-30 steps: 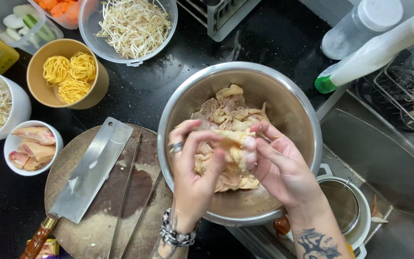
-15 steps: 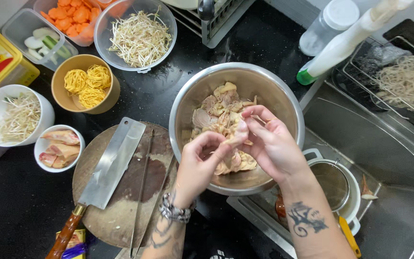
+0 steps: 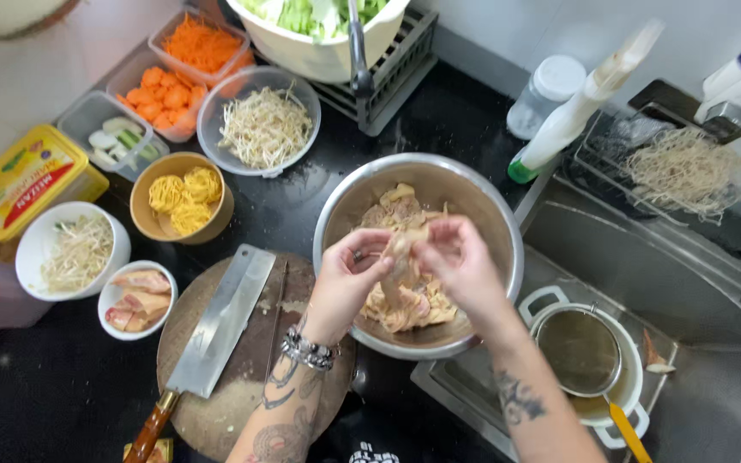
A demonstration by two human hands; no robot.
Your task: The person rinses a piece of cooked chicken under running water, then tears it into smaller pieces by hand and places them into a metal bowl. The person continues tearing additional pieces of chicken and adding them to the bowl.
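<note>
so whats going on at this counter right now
A person stands over a steel mixing bowl of raw chicken pieces. The left hand and right hand together lift one strip of chicken above the bowl, pinched between the fingers. Beside the bowl, a cleaver lies on a round wooden cutting board. Bowls of yellow noodles, bean sprouts and carrots sit behind.

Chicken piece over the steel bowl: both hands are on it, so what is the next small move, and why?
Probably keep pulling the chicken piece apart over the steel bowl. The left hand and right hand both pinch it above the heap of meat, so anything torn off drops into the bowl, not onto the cleaver and round board beside it.
</note>
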